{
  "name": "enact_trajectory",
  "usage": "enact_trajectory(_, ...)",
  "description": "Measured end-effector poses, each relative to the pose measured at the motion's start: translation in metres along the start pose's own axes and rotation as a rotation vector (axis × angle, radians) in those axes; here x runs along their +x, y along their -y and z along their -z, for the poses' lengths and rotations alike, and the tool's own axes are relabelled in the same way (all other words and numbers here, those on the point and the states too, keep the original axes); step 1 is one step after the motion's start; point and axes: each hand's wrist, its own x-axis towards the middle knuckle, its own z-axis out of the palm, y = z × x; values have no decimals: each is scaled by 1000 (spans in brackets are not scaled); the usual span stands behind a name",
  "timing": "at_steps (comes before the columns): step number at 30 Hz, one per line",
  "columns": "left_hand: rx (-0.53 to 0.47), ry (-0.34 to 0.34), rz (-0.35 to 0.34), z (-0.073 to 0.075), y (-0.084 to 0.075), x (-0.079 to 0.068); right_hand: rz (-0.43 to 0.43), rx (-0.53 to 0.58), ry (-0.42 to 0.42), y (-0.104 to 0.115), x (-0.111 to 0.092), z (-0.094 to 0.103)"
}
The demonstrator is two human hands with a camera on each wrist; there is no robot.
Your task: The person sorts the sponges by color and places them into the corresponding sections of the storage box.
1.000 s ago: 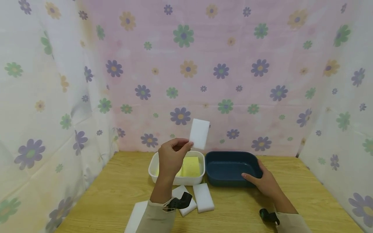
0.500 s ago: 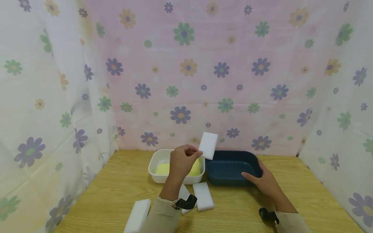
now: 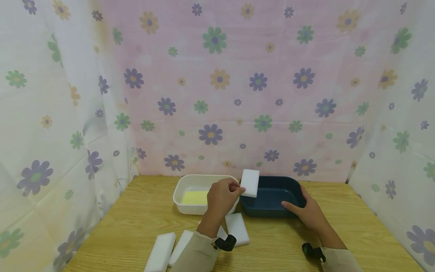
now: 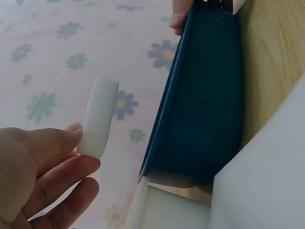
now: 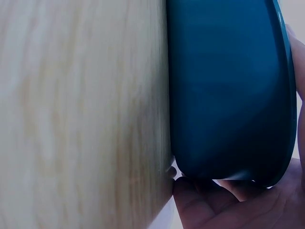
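Observation:
My left hand [image 3: 222,197] pinches a white sponge block [image 3: 250,183] by its lower left corner, between thumb and fingers. In the head view the block overlaps the left end of a dark blue bin [image 3: 272,211]; the left wrist view shows it held above the rim, apart from the bin [image 4: 205,95]. My right hand [image 3: 307,211] grips the bin's right end, thumb over the rim and fingers round the outside. The right wrist view shows those fingers [image 5: 200,205] curled at the bin's end wall. Inside the bin, the visible floor is bare.
A white bin [image 3: 190,210] with a yellow sponge [image 3: 193,198] in it stands left of the blue one. On the wooden table [image 3: 129,219] in front lie several white blocks, among them one near the middle [image 3: 237,229] and one at left [image 3: 161,252]. Floral cloth surrounds the table.
My left hand has moved right and down with the white sponge block, from above the white bin to the blue bin's left end. My right hand stays on the blue bin.

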Motion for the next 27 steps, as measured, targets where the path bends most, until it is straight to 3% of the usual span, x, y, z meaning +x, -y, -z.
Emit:
enact_trajectory(9,116,41,-39,-8,-2,-4,-10,-11,-2,0,0,0)
enact_trajectory(27,267,4,-113,-27,1,-8,3,-37,-14,5,-2,0)
